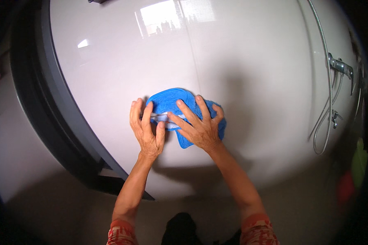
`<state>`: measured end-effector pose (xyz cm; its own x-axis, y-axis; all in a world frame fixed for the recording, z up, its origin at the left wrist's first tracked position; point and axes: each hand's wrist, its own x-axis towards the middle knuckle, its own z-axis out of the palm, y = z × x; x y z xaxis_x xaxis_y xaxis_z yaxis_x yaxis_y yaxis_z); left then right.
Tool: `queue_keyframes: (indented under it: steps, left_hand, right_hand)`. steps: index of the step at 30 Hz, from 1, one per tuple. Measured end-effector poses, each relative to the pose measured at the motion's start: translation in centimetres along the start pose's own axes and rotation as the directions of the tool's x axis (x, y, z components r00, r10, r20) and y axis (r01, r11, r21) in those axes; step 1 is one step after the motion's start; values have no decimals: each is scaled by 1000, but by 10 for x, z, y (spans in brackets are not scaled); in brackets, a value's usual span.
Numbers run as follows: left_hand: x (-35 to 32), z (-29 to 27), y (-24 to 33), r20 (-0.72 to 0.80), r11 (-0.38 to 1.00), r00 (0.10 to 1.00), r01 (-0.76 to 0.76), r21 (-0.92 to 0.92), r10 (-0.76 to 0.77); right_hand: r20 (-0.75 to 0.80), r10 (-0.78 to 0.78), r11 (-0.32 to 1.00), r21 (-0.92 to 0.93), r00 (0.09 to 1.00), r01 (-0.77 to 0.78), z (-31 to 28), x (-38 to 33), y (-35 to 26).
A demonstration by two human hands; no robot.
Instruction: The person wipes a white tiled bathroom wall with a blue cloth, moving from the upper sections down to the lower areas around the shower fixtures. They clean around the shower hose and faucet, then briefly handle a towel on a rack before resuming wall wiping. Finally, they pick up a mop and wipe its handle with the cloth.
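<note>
A fluffy blue cloth (167, 107) with a smooth bound edge is bunched up in front of a glossy white wall panel. A pale strip (162, 117) shows in its fold, and one corner hangs down between my wrists. My left hand (146, 128) grips the cloth's left edge, fingers bent and thumb near the pale strip. Over the middle and right part lies my right hand (200, 127), fingers spread and bent, holding the cloth. What lies under its palm is hidden.
On the right wall a chrome mixer tap (340, 67) carries a metal shower hose (325, 45); a small valve (336, 119) sits below. A dark door frame (57, 102) runs along the left. Blurred green (359, 163) and red (346, 188) things stand at lower right.
</note>
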<state>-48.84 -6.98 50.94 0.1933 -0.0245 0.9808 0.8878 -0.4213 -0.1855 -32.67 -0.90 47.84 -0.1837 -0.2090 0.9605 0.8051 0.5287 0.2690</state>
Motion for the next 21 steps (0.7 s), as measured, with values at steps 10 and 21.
queue_keyframes:
  steps: [10, 21]
  left_hand:
    - [-35, 50, -9, -40, 973, 998, -38, 227, 48]
    - [-25, 50, -40, -10, 986, 999, -35, 160, 37]
  right_hand:
    - [-328, 444, 787, -302, 833, -539, -22, 25, 108]
    - [-144, 11, 997, -72, 990, -22, 27, 63, 17]
